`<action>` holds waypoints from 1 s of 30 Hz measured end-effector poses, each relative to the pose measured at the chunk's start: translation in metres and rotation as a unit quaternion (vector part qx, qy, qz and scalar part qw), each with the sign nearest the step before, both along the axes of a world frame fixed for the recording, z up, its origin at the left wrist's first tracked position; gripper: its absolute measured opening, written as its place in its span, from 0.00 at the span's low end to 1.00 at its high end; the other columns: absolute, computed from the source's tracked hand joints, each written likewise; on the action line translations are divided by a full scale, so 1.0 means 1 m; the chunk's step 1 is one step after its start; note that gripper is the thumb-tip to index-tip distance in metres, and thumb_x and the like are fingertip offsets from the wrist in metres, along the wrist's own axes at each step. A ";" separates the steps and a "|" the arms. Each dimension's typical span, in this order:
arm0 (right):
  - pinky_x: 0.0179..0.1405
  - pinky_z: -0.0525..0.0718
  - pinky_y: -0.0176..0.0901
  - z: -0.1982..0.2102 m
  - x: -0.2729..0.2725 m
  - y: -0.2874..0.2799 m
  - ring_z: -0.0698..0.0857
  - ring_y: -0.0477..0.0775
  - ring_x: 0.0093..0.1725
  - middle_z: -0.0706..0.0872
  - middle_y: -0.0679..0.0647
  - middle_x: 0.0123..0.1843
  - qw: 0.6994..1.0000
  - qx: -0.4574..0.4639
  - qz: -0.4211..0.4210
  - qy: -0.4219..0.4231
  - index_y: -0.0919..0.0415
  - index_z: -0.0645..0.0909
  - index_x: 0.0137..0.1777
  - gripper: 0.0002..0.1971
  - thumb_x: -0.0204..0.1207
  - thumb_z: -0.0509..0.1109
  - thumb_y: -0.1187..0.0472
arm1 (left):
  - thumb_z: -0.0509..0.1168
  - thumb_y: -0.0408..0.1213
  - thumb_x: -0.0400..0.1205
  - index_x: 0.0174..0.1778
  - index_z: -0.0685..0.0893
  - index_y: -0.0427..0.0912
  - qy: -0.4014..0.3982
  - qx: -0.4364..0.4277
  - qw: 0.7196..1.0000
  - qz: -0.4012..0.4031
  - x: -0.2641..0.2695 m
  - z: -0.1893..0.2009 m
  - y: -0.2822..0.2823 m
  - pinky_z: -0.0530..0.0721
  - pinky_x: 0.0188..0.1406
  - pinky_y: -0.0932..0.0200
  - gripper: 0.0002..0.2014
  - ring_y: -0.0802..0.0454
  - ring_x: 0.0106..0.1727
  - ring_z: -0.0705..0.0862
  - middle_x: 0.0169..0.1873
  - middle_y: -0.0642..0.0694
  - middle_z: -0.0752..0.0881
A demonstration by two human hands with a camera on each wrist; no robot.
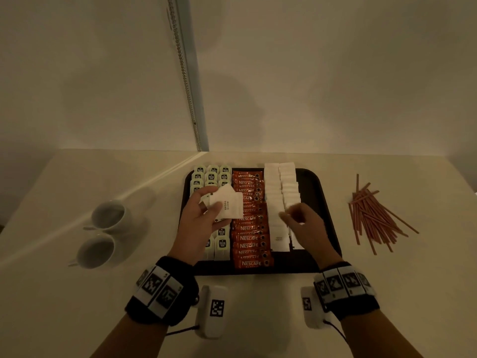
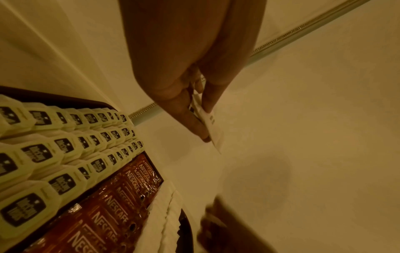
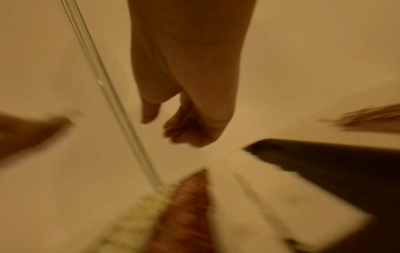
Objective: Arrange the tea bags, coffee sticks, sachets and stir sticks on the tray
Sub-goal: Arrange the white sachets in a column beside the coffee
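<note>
The black tray [image 1: 313, 182] holds three rows of pale tea bags [image 1: 211, 174] on the left, orange Nescafe coffee sticks [image 1: 249, 239] in the middle, and two rows of white sugar sachets [image 1: 273, 192] to their right. My left hand [image 1: 206, 210] hovers over the tea bags and grips a small stack of white sugar sachets [image 1: 228, 205] between thumb and fingers; the left wrist view shows this stack [image 2: 213, 126] edge-on. My right hand [image 1: 291, 215] floats above the sachet rows with fingers loosely curled. The blurred right wrist view shows this hand [image 3: 164, 126] holding nothing.
A loose pile of reddish stir sticks [image 1: 374, 213] lies on the table right of the tray. Two white cups [image 1: 109, 214] [image 1: 95, 250] lie on the table left of it. A bare black strip runs along the tray's right side. A wall stands close behind.
</note>
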State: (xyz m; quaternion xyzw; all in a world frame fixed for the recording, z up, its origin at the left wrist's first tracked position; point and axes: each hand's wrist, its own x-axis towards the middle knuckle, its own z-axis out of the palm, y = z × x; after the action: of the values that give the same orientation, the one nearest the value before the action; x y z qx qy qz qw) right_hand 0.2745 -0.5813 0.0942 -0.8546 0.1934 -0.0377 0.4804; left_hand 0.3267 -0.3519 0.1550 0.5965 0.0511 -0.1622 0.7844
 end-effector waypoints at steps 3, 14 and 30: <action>0.38 0.82 0.32 0.045 0.011 0.043 0.84 0.44 0.39 0.85 0.54 0.43 0.976 0.179 0.118 -0.025 0.61 0.79 0.48 0.16 0.71 0.72 0.49 | 0.61 0.23 0.83 0.58 0.78 0.48 -0.013 0.007 1.000 0.005 0.000 0.002 -0.008 0.88 0.39 0.60 0.15 0.43 0.60 0.84 0.61 0.42 0.81; 0.43 0.84 0.33 0.080 0.034 0.056 0.83 0.35 0.43 0.85 0.40 0.42 0.978 0.062 0.093 -0.173 0.50 0.83 0.44 0.06 0.76 0.71 0.63 | 0.67 0.29 0.81 0.51 0.84 0.46 -0.031 0.069 0.995 -0.062 -0.006 0.003 -0.016 0.87 0.33 0.66 0.08 0.51 0.47 0.88 0.51 0.47 0.85; 0.46 0.86 0.34 0.091 0.017 0.053 0.87 0.44 0.48 0.87 0.48 0.47 0.976 0.117 0.125 -0.135 0.54 0.82 0.46 0.04 0.78 0.68 0.65 | 0.64 0.28 0.82 0.52 0.86 0.47 -0.069 0.057 0.995 -0.054 -0.014 0.003 -0.013 0.88 0.37 0.62 0.11 0.57 0.45 0.87 0.46 0.52 0.88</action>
State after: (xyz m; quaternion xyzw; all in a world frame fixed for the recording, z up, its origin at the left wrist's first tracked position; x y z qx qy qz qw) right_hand 0.2916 -0.5286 0.1853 -0.7972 0.0216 -0.0694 0.5994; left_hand 0.3130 -0.3649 0.1582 0.6517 -0.0266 -0.1595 0.7411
